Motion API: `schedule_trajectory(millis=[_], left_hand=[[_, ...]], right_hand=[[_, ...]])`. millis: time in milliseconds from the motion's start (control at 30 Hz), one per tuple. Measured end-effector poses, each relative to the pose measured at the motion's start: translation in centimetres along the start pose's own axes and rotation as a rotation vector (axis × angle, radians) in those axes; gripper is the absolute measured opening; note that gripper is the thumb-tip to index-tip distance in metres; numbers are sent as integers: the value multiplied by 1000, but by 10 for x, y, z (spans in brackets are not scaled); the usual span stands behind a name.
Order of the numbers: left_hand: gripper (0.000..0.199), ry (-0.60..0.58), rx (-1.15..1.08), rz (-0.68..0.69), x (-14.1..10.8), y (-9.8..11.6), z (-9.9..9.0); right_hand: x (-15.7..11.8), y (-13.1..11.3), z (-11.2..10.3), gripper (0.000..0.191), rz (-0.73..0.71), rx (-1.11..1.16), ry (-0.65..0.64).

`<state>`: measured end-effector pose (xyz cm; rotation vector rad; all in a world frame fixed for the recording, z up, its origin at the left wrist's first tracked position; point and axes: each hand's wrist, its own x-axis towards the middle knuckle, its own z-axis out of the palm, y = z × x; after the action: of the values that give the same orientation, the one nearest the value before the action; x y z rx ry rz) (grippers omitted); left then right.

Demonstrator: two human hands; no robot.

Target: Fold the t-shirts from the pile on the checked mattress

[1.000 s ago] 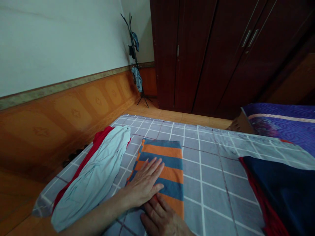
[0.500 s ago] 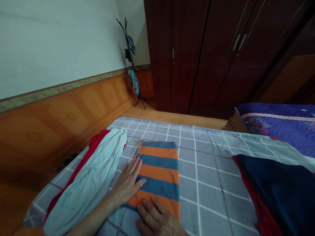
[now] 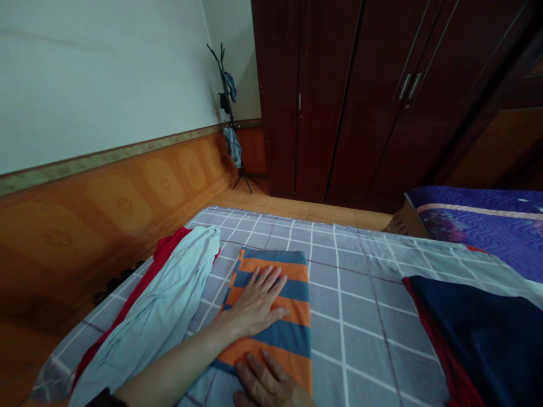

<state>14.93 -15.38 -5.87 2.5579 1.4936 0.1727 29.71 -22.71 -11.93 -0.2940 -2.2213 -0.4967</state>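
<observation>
While your left hand (image 3: 259,304) lies palm down, fingers spread apart, across the folded orange-and-blue striped cloth (image 3: 291,334), your right hand (image 3: 275,385) rests on its near end with the fingers extended and slightly parted. You have that cloth flat on the grid-patterned bedsheet (image 3: 360,333), between the pale cloth (image 3: 169,308) to your left and the navy cloth (image 3: 475,325) to your right.

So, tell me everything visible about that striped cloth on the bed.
The striped cloth has broad orange and blue-grey bands and looks like soft fabric. It lies flat on the checked bedsheet, folded into a rectangle, with offset stripes along its left edge. The left hand lies spread across it; the right hand touches its near end.
</observation>
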Motion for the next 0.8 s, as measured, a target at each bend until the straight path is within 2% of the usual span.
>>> schedule_trajectory(millis=[200,300,367,467,567,667,800], left_hand=[[64,71,27,-291,3,-71,1],[61,85,9,-342,3,-96,5],[59,103,14,-342,3,-101,9],[57,153,6,-333,3,-101,13],[54,210,-17,-323,7,-101,11],[52,237,-29,-291,17,-103,2],[44,199,-59,-196,37,-105,-16]], right_hand=[[1,-1,3,23,21,-5,30],[0,-1,3,25,53,-1,54],[-3,0,4,25,13,13,6],[-9,-2,5,25,-74,47,-135],[-9,-3,5,21,-57,79,-170],[0,2,-10,17,65,119,-183],[11,21,-51,39,324,207,-417]])
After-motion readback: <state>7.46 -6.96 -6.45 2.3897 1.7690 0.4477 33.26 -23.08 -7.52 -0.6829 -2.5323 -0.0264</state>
